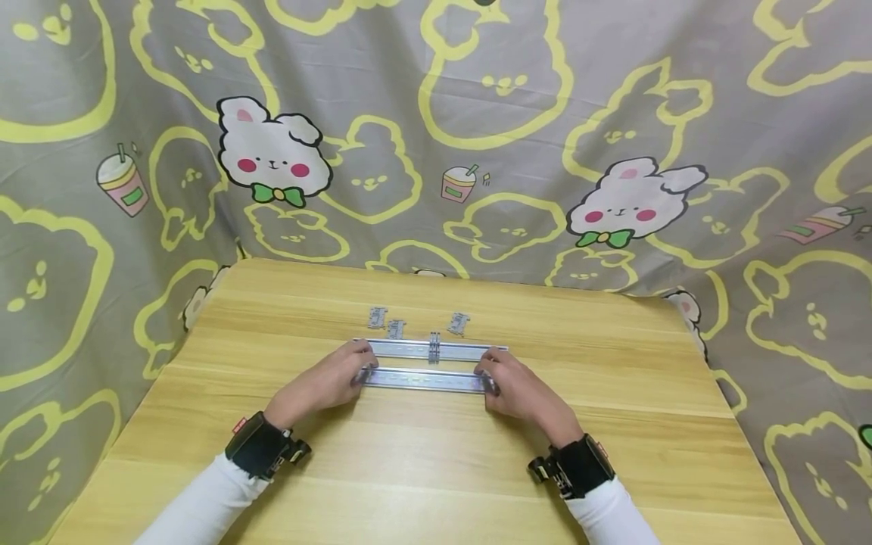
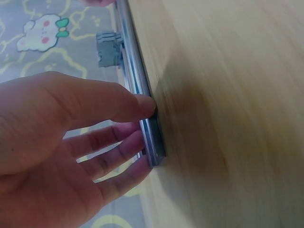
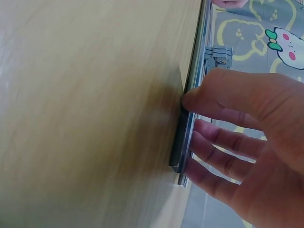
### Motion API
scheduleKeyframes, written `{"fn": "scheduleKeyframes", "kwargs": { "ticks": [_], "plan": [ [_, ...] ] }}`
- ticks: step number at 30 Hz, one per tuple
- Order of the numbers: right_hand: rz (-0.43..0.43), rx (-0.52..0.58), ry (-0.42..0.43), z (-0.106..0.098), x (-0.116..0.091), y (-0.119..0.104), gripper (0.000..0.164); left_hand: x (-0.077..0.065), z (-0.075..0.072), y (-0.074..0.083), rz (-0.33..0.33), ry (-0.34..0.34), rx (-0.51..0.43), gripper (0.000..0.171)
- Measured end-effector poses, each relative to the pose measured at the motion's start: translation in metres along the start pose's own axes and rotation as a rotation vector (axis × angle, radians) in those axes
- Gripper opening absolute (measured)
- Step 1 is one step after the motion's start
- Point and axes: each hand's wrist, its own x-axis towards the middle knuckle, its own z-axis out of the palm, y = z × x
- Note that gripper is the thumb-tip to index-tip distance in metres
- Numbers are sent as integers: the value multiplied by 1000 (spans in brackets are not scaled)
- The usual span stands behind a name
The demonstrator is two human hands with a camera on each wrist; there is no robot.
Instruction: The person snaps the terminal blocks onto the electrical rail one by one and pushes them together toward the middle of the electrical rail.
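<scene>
A slotted metal DIN rail (image 1: 425, 381) lies crosswise in the head view, nearest the person. My left hand (image 1: 338, 376) grips its left end, thumb on the near side and fingers along the far side in the left wrist view. At the other end my right hand (image 1: 512, 383) holds it the same way, thumb (image 3: 194, 99) against the near edge. Just behind runs a second DIN rail (image 1: 402, 349), parallel to the first, with a small group of grey terminal blocks (image 1: 434, 347) standing on it right of its middle.
Beyond the rails lie three loose grey terminal blocks: one block (image 1: 378, 317) at the left, another block (image 1: 396, 328) beside it, and a third block (image 1: 459, 323) to the right. The wooden table (image 1: 436, 469) ends at a patterned grey curtain (image 1: 395, 76) behind and at the sides.
</scene>
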Motion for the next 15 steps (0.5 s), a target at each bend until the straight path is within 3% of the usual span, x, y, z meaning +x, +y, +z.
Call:
{"fn": "scheduleKeyframes", "kwargs": {
  "ticks": [6, 15],
  "plan": [
    [8, -11, -14, -1, 0, 2, 40, 1, 2, 2, 6, 14, -7, 29],
    [18, -15, -41, -3, 2, 2, 41, 0, 2, 5, -45, 6, -18, 33]
  ]
}}
